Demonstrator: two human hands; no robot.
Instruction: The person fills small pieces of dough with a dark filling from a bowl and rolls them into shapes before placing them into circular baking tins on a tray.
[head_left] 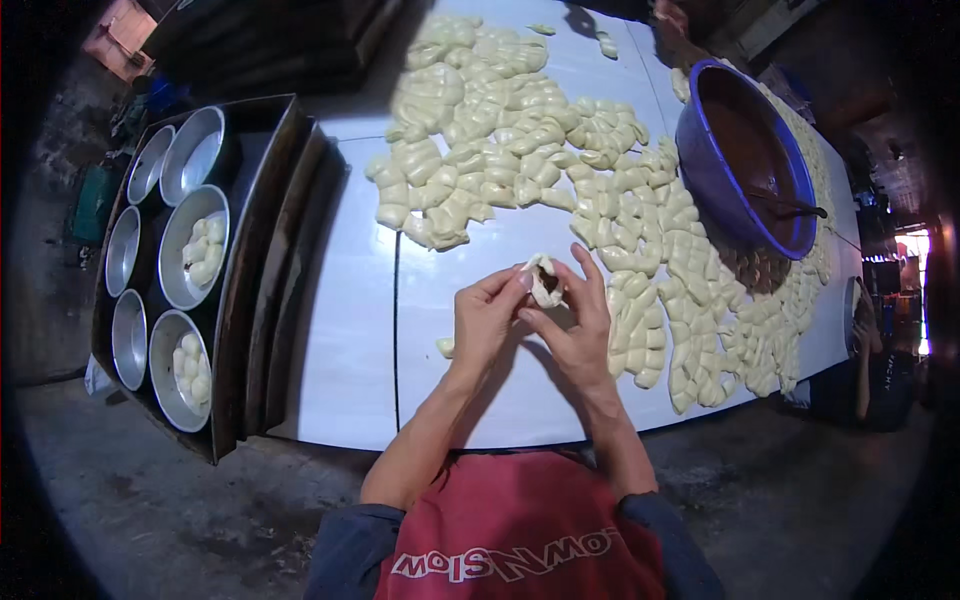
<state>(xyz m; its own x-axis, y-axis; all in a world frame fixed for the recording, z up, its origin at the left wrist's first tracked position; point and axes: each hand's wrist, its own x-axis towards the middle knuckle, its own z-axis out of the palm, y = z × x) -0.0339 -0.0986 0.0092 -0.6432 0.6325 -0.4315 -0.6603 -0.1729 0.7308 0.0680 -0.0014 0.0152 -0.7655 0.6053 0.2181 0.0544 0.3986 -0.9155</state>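
Two hands, left hand (485, 318) and right hand (575, 325), pinching one filled dough piece (545, 283) above white table (350, 330), beside raw dough pieces (520, 140).

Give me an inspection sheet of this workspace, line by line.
Surface: white table, mostly covered with dough.
Job's things: dough piece with dark filling, pinched between both hands; blue bowl of brown filling with a utensil in it.
Clutter: many flat dough pieces spread across the table; round metal pans in a tray on the left, two holding shaped pieces.
Grips: left hand and right hand both closed on the dough piece.
Cables: nothing seen.
Surroundings: dark concrete floor.
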